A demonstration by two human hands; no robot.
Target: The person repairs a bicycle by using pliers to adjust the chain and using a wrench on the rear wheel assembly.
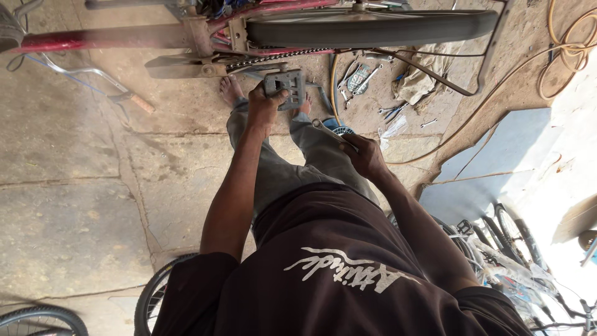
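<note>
Floor: cracked, dusty concrete slabs (74, 205).
Left hand (264, 106): fingers curled around a grey, square-gridded bicycle pedal (286, 87), just below the chain (280, 58).
Right hand (367, 155): fingers clenched on a slim metal spanner (329, 132).
Beyond the fingertips: red bicycle frame (99, 38), smooth black tyre (373, 26).

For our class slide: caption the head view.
Left hand grips a grey pedal by a red bicycle; right hand holds a wrench.

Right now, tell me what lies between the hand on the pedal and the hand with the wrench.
In the head view, between left hand on pedal and right hand with wrench lie the person's grey trouser legs.
</note>
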